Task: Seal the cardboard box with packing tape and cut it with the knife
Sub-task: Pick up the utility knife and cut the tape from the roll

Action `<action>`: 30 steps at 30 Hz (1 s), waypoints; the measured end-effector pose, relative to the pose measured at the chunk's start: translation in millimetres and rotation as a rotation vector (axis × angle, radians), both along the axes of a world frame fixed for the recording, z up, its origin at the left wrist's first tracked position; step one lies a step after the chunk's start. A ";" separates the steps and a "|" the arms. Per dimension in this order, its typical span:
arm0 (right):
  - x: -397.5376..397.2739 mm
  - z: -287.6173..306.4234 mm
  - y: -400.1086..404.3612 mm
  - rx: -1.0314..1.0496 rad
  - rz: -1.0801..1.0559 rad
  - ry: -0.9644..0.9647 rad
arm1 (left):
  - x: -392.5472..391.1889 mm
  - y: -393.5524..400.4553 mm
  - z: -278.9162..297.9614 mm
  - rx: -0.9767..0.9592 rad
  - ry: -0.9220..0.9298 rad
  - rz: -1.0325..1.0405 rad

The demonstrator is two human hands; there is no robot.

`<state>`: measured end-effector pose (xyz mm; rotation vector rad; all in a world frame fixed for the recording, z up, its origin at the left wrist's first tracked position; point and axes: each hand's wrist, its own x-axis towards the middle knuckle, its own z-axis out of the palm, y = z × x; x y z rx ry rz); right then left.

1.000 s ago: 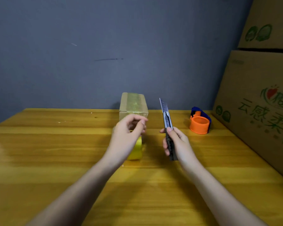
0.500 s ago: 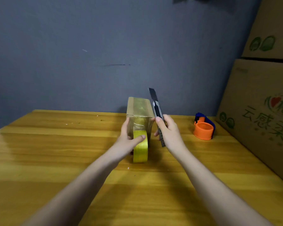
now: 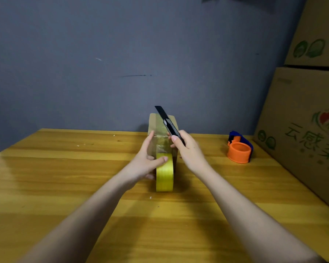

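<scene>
A small cardboard box (image 3: 156, 124) stands on the wooden table (image 3: 65, 177), its top and near face covered by a strip of shiny tape. A yellow tape roll (image 3: 164, 175) stands on edge against the box's near face. My left hand (image 3: 147, 161) holds the roll, thumb across its top, fingers up along the box's left side. My right hand (image 3: 188, 150) grips a black utility knife (image 3: 168, 123), blade extended and pointing up and away, just over the box's near top edge.
An orange and blue tape dispenser (image 3: 238, 149) sits on the table to the right. Large printed cardboard cartons (image 3: 308, 120) are stacked along the right edge. A grey wall (image 3: 103, 63) stands behind the table.
My right hand has brought the knife leftward from beside the box until it is over the taped edge. My left hand lowered from a pinch above the roll onto the roll itself.
</scene>
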<state>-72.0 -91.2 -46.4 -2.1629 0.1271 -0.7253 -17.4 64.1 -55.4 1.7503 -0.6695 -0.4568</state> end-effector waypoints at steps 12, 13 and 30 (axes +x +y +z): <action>5.2 -3.8 -1.0 0.124 0.072 -0.009 | -7.8 -1.9 -4.4 -0.074 0.034 0.006; 5.8 -4.1 0.4 0.130 0.085 -0.010 | -7.8 -1.4 -5.7 -0.080 0.035 0.017; -6.7 1.7 -19.6 -0.026 0.081 -0.032 | -16.8 -2.6 -9.3 -0.170 0.087 0.067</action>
